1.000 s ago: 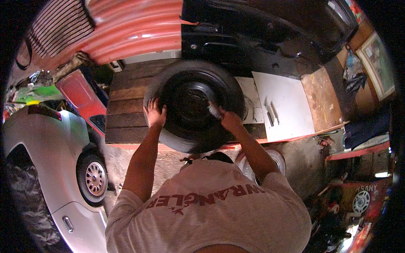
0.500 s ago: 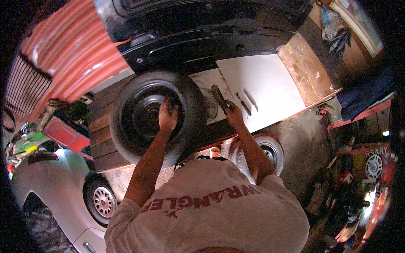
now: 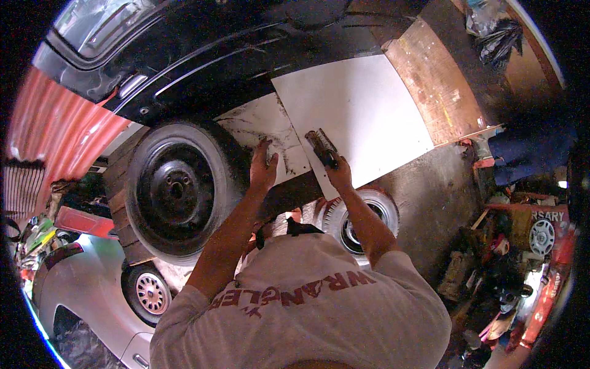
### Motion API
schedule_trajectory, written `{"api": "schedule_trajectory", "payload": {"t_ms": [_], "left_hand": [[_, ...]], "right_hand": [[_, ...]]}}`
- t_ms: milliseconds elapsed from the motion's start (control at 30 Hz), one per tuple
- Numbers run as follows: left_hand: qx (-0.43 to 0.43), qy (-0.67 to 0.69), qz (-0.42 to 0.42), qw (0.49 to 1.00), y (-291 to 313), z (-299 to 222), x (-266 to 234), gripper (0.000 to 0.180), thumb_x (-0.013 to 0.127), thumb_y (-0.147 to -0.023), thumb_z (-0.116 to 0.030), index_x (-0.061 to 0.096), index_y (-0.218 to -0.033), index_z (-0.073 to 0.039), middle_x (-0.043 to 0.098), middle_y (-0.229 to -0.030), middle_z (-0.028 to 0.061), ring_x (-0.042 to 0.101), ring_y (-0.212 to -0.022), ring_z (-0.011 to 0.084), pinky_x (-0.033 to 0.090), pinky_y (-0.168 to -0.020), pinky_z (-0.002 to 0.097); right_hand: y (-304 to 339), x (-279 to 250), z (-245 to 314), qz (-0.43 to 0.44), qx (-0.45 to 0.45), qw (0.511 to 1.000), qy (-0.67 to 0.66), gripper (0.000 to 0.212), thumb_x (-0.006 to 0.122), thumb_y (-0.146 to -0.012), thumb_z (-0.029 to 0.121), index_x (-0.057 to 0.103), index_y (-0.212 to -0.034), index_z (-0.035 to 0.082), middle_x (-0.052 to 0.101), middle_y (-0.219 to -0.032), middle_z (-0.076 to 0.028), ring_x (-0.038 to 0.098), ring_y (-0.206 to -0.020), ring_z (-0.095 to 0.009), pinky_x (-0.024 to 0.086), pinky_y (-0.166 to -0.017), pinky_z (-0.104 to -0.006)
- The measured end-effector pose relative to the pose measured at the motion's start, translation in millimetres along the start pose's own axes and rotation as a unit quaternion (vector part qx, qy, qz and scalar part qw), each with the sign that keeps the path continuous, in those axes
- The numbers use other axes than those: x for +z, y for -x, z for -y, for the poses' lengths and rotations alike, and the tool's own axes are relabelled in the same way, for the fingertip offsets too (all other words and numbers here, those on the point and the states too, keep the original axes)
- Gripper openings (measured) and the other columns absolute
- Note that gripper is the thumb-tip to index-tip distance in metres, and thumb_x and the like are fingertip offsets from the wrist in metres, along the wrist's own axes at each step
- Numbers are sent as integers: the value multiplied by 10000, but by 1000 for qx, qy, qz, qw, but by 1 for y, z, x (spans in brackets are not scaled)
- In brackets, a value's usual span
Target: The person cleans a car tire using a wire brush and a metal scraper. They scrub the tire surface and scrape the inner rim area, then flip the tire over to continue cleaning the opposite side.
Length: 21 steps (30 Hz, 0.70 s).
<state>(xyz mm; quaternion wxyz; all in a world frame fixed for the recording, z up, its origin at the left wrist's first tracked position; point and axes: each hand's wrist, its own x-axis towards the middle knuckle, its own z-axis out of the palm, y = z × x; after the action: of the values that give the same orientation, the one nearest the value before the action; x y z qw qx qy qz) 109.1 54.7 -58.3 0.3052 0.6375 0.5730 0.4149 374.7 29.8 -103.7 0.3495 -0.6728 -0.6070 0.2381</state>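
Observation:
My right hand (image 3: 338, 174) is closed round the near end of a dark, narrow brush (image 3: 321, 146), low over the edge of the white board (image 3: 362, 104). The slim tools on that board are hard to tell apart from the brush. My left hand (image 3: 263, 167) has its fingers spread and holds nothing. It is over a smudged white sheet (image 3: 249, 120), just right of a tyre (image 3: 228, 163) mounted on a black steel rim (image 3: 157, 190). The wheel rests on its side on dark wooden planks (image 3: 120, 212).
A dark vehicle body panel (image 3: 246, 55) runs along the far side. A second wheel (image 3: 375, 212) is below my right forearm. A silver car (image 3: 92, 283) stands at lower left, a brown wooden board (image 3: 433, 83) at far right, and cluttered shelves (image 3: 516, 270) at the right.
My left hand has left the rim and moved right, over the smudged sheet. The brush in my right hand has come beside the slim tools. The whole view has shifted.

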Motion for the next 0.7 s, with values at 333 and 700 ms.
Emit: {"api": "schedule_trajectory", "payload": {"t_ms": [333,700], "left_hand": [[-89,-119,42,988,-11,15,38,490,556,-898,-236,419,-1334,-59,404,-1402,182,337,-1321,374,258,-1107,453],[-148,-162,91,971,-6,41,44,503,528,-908,-264,385,-1367,-117,290,-1474,136,317,-1345,326,334,-1071,436]], "right_hand": [[-43,3,-33,26,-4,999,43,442,632,-721,45,559,-1156,54,561,-1032,-189,559,-941,-385,477,-811,-453],[-28,13,-21,163,-23,952,259,474,675,-749,164,554,-1206,120,535,-1183,-167,505,-1085,-386,441,-917,-465]]}}
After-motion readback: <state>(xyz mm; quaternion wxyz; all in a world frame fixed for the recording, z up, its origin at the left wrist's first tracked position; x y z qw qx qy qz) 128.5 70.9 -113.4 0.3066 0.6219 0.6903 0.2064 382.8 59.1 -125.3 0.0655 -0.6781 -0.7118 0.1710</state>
